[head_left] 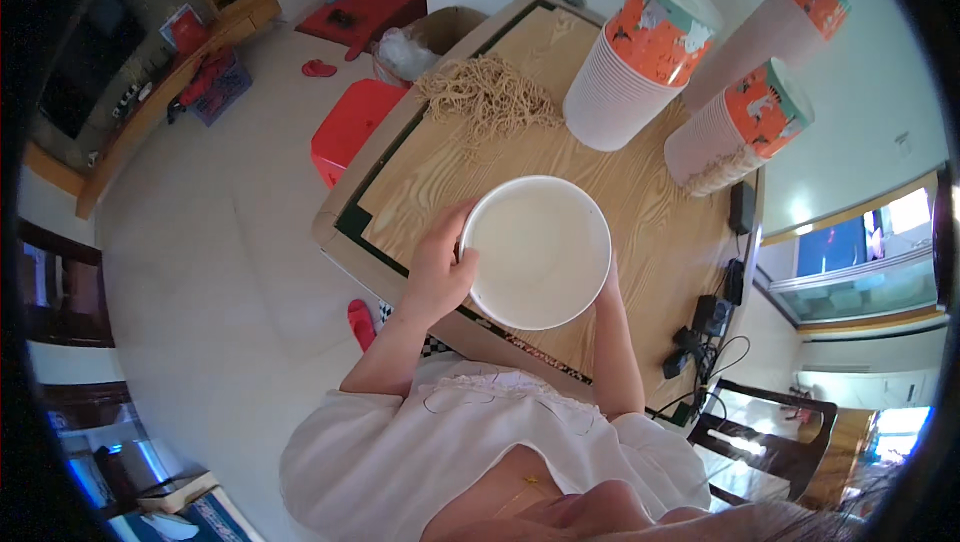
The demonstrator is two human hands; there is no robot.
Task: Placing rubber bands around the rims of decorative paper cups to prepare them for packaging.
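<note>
A wide white paper bucket (540,252) is held over the near part of the wooden table (400,207), its open mouth facing up and its inside bare. My left hand (443,260) grips the left side, thumb over the rim and fingers around the outer wall. On the opposite side, my right hand (609,287) is against the wall, mostly hidden behind the bucket. Beyond it lies a tangled heap of tan cord (490,97). To the heap's right rises a tall stack of nested paper buckets (640,62) with an orange patterned wall and green edge.
Two more bucket stacks stand at the far right, one (745,122) with tan cord around its lower part. Black power adapters (712,315) and cables line the right edge. A red stool (355,127) and a carton (445,30) are beyond the left edge; a dark chair (765,437) is lower right.
</note>
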